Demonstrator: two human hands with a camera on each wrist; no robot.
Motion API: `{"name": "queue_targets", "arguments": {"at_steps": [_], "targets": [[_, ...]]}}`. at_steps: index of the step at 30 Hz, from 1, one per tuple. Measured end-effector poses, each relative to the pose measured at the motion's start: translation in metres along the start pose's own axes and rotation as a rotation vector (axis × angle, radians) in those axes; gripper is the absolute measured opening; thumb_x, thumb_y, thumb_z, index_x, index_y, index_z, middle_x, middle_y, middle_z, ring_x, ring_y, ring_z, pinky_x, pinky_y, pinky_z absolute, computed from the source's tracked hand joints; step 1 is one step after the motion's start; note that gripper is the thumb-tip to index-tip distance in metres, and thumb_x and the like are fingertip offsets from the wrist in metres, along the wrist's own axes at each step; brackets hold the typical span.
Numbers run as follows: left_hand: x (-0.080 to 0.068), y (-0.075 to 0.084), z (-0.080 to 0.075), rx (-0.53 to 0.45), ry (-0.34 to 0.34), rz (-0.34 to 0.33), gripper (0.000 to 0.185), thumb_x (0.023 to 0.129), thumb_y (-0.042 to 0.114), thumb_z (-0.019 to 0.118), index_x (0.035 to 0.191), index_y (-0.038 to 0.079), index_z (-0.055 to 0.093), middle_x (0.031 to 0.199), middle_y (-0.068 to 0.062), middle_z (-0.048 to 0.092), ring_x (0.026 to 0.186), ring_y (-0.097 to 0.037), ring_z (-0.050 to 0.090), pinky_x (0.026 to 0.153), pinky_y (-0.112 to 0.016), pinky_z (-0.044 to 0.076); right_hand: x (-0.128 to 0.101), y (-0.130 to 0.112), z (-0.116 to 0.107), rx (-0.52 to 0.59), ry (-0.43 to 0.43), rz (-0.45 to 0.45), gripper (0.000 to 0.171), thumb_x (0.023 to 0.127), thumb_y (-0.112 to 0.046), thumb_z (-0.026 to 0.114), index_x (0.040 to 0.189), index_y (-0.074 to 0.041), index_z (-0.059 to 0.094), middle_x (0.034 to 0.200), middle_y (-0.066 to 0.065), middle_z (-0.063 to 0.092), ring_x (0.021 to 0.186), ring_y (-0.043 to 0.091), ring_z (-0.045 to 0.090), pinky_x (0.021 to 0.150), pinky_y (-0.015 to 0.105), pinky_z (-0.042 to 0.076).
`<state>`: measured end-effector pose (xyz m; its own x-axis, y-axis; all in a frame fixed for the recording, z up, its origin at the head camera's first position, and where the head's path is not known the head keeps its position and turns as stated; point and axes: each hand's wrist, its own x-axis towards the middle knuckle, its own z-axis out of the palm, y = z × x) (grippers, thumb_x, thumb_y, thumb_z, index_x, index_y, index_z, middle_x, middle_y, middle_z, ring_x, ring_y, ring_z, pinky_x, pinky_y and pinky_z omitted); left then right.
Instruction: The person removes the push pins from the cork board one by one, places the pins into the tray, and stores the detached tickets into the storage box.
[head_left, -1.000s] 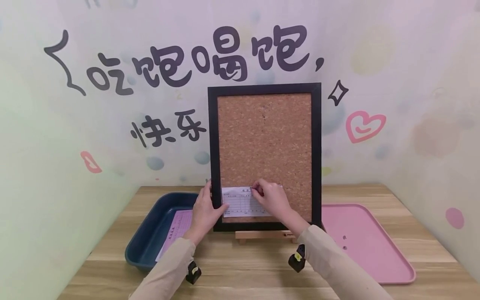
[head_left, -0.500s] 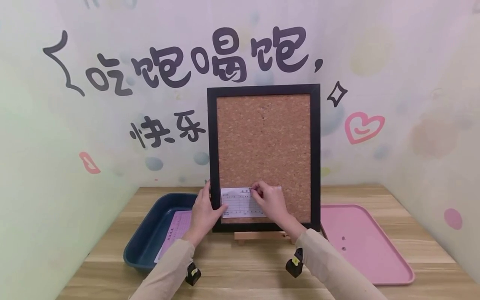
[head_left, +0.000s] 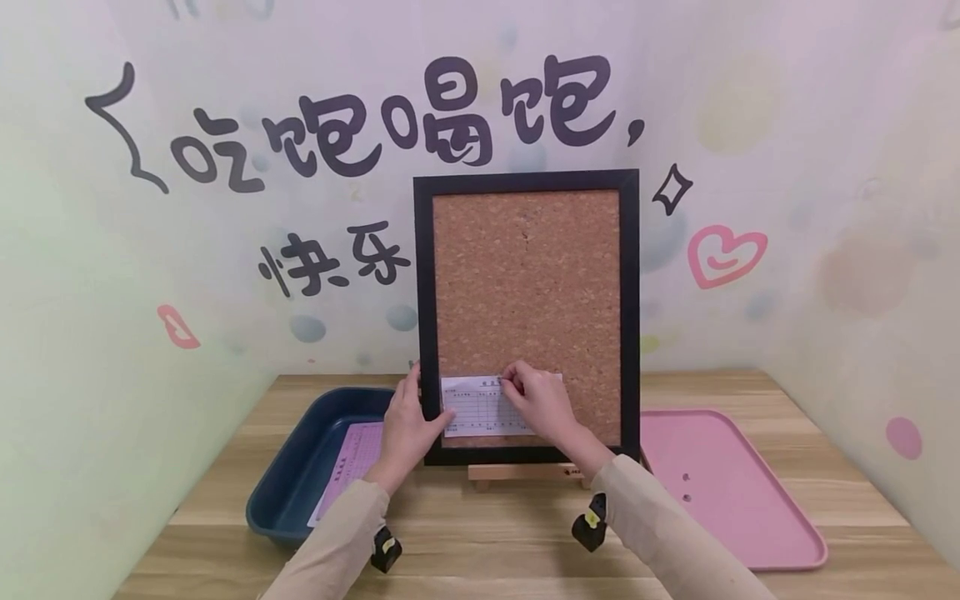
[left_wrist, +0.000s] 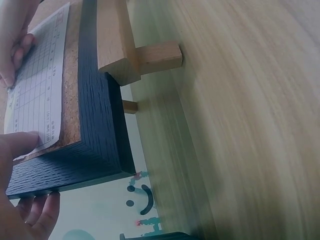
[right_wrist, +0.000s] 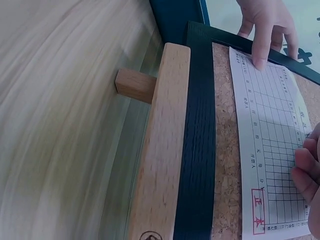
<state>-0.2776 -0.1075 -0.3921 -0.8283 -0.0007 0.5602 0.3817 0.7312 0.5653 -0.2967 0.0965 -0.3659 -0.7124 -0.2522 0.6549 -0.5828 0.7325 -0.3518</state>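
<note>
A cork board (head_left: pixel 528 283) in a black frame stands upright on a small wooden easel (head_left: pixel 517 472). A white printed form (head_left: pixel 472 408) lies flat on its lower left part. My left hand (head_left: pixel 408 421) grips the frame's left edge, fingers behind it, thumb (left_wrist: pixel 15 145) pressing the form's (left_wrist: pixel 37 95) lower left corner. My right hand (head_left: pixel 536 400) has curled fingers pinched together at the form's top edge, on something small, probably a pin, that they hide. In the right wrist view the form (right_wrist: pixel 272 150) shows a red stamp, with the left hand (right_wrist: pixel 265 25) beyond it.
A dark blue tray (head_left: pixel 288 492) holding a pink sheet (head_left: pixel 348 462) sits left of the board. A flat pink tray (head_left: pixel 735 500) with two small pins (head_left: pixel 686 479) lies to the right. The decorated wall stands close behind, and bare wooden tabletop (head_left: pixel 487 533) lies in front.
</note>
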Motion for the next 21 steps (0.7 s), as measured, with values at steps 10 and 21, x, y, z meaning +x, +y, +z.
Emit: {"name": "queue_targets", "arguments": {"at_steps": [10, 21], "targets": [[0.0003, 0.0, -0.001, 0.0, -0.002, 0.001, 0.085, 0.07, 0.02, 0.078, 0.137, 0.003, 0.03, 0.112, -0.018, 0.051, 0.094, -0.031, 0.055, 0.079, -0.045, 0.047, 0.0015, 0.0005, -0.0024, -0.088, -0.019, -0.101, 0.004, 0.082, -0.008, 0.063, 0.08, -0.006, 0.061, 0.058, -0.005, 0.052, 0.047, 0.003, 0.038, 0.042, 0.017, 0.032], [-0.0006, -0.0006, -0.0018, 0.0, -0.009, 0.015, 0.084, 0.071, 0.02, 0.077, 0.137, 0.001, 0.029, 0.114, -0.019, 0.051, 0.094, -0.03, 0.056, 0.08, -0.044, 0.048, 0.0081, 0.0047, -0.0098, -0.006, -0.142, -0.058, 0.004, 0.086, -0.01, 0.06, 0.082, -0.008, 0.061, 0.056, -0.008, 0.044, 0.048, 0.003, 0.035, 0.044, 0.018, 0.027]]}}
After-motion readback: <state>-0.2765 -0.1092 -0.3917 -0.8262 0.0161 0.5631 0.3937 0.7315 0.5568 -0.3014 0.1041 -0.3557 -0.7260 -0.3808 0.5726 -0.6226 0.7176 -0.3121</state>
